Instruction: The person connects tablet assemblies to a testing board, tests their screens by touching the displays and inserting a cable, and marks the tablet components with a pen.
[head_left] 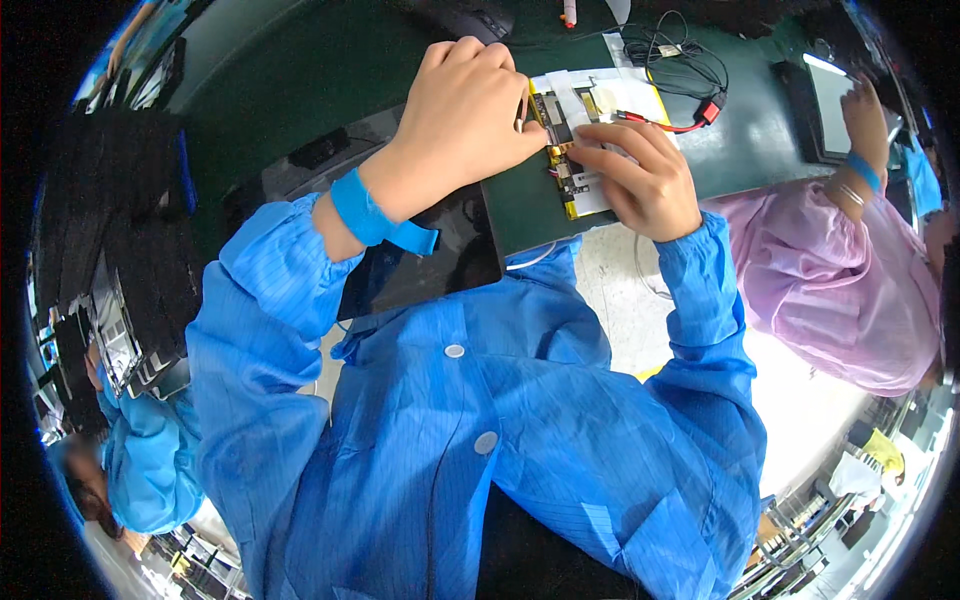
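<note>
An opened flat electronic device [585,192] lies on the workbench, with a dark circuit board, white panels, yellow edges and strips of pale tape. My left hand [465,115] is at its left edge, fingers curled and thumb tip against the board's side; whatever is under the fingers is hidden. Over the board, my right hand [650,180] is closed in a pinch, its thumb and fingertips close to the left thumb. Anything between those fingertips is too small to make out. A red cable lead [685,127] reaches the device just above my right hand.
A dark glossy flat panel [430,255] lies at the bench's near edge, under my left forearm. Coiled black cable [690,65] sits beyond the device. On the right, a co-worker in a pink smock [830,280] reaches a hand [865,125] toward a screen-like panel [828,105].
</note>
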